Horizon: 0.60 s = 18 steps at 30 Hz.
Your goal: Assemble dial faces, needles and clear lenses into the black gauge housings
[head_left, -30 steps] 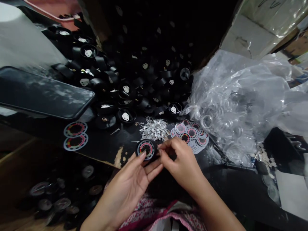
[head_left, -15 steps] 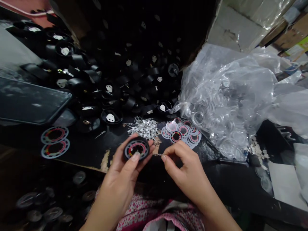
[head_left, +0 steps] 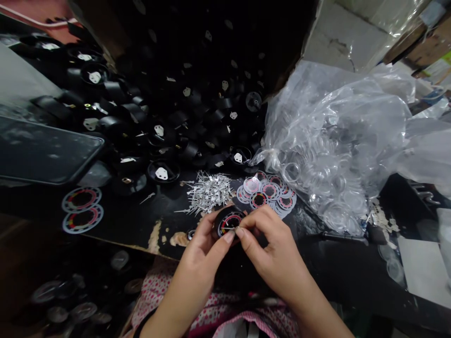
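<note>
My left hand (head_left: 204, 251) is wrapped round a black round gauge (head_left: 225, 218), its dial printed in red, yellow and white and tilted up towards me. The thumb lies on the gauge's near edge. Thumb and forefinger of my right hand (head_left: 269, 237) pinch a thin pale gauge needle (head_left: 228, 228), which lies across the lower part of the dial. Fingertips hide the needle's right end, so contact with the centre cannot be made out. Just beyond the hands lie a heap of white needles (head_left: 211, 190) and a pile of printed dial discs (head_left: 270, 191).
Many black gauge housings (head_left: 162, 171) are heaped at the back. A plastic bag (head_left: 331, 141) of clear round covers stands on the right. Two dial discs (head_left: 81, 218) lie at the left edge of the black table, beside a dark flat tray (head_left: 45, 150).
My left hand has carried the gauge to the right, up against my right hand. The needle in my right fingers now lies over the dial.
</note>
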Tool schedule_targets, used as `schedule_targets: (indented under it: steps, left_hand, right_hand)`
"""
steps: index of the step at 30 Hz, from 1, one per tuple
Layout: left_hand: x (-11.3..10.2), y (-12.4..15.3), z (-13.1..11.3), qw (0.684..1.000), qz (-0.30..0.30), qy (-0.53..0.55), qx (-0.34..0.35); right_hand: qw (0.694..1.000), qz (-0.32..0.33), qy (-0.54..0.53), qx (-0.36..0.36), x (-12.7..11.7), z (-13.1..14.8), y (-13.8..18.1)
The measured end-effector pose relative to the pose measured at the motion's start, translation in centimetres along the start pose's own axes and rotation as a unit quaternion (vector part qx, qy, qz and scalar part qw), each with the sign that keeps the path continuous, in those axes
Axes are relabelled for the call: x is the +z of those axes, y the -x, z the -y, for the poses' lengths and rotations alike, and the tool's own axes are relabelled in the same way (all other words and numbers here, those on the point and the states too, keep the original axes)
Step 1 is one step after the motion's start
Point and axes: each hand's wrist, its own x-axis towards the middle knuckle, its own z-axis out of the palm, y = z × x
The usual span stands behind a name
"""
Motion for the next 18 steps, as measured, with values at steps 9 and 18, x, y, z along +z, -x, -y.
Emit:
schedule_targets:
  steps: [9,18]
  left_hand:
    - [-0.1,0.5,-0.4,0.997,-0.009,-0.064,0.038]
    - [0.2,1.9,-1.6,0.954,-0.041,-0.226,0.195]
  right_hand:
    - [1.000,-0.003,-0.005,-0.008,0.2,0.2,0.5]
    - [0.998,-0.027,-0.051,-0.031,0.5,0.6,1.5]
